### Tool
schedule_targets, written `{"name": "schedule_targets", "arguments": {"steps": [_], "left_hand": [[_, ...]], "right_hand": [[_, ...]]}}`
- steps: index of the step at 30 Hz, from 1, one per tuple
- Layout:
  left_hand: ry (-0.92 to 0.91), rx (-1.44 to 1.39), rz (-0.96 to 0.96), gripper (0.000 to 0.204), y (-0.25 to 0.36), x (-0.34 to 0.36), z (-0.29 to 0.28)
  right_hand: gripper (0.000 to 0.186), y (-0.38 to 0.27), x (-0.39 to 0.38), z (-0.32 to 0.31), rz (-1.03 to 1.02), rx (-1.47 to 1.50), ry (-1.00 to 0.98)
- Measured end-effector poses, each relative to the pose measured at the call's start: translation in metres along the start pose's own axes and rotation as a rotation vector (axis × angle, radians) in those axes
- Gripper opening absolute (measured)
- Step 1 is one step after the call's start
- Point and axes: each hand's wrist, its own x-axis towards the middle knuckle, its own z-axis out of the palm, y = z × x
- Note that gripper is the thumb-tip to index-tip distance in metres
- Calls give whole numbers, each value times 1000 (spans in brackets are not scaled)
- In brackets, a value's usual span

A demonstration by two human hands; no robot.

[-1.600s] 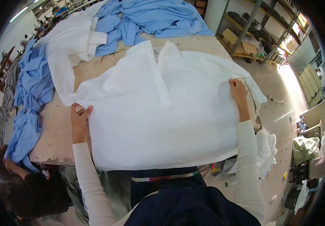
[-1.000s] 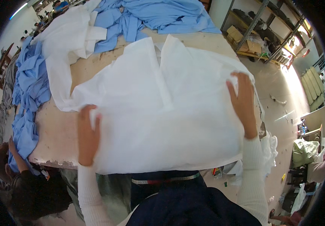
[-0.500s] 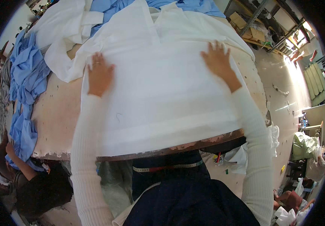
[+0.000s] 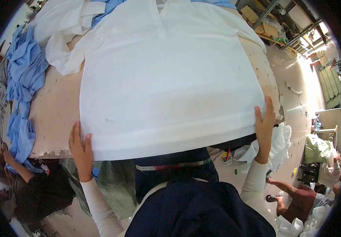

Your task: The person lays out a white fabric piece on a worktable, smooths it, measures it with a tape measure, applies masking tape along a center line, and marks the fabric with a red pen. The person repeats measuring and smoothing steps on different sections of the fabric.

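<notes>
A white shirt (image 4: 170,87) lies spread and fairly flat on the worktable (image 4: 55,114), collar and placket away from me, lower hem along the near edge. My left hand (image 4: 81,144) rests at its lower left corner, fingers extended along the side edge and thumb apart. My right hand (image 4: 264,126) is at the lower right side edge, also with fingers extended and thumb apart. A measuring tape (image 4: 162,166) lies across my dark-clothed waist below the table edge.
Blue cloth (image 4: 24,67) is heaped at the left, beside another white garment (image 4: 63,15). A co-worker's arm (image 4: 18,166) reaches the blue cloth. Metal shelving (image 4: 265,17) stands back right; another person (image 4: 297,197) is low at lower right, near pale bundled cloth (image 4: 312,148).
My hands moved from the side edges onto the shirt's upper part, then back down to its lower corners. The shirt shifted forward and now lies flatter. A person came into view at lower right.
</notes>
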Motion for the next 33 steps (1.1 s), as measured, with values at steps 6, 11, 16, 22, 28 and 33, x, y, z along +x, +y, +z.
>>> {"name": "schedule_targets", "arguments": {"steps": [6, 11, 16, 22, 28, 33], "left_hand": [[15, -132, -193, 26, -8, 1, -9], [164, -138, -122, 24, 6, -2, -4], [-24, -120, -264, 24, -2, -5, -9], [105, -474, -138, 19, -10, 4, -14], [292, -1058, -149, 13, -20, 20, -10], [211, -922, -93, 10, -36, 36, 7]], "right_hand": [[28, 0, 6, -18, 207, -61, 36], [22, 22, 11, -14, 93, 68, 29], [21, 24, 14, -17, 181, 206, -57], [23, 48, 19, -14, 177, 474, 2], [26, 50, 34, -14, 316, 788, 52], [25, 61, 50, 9, 244, 864, 22]]}}
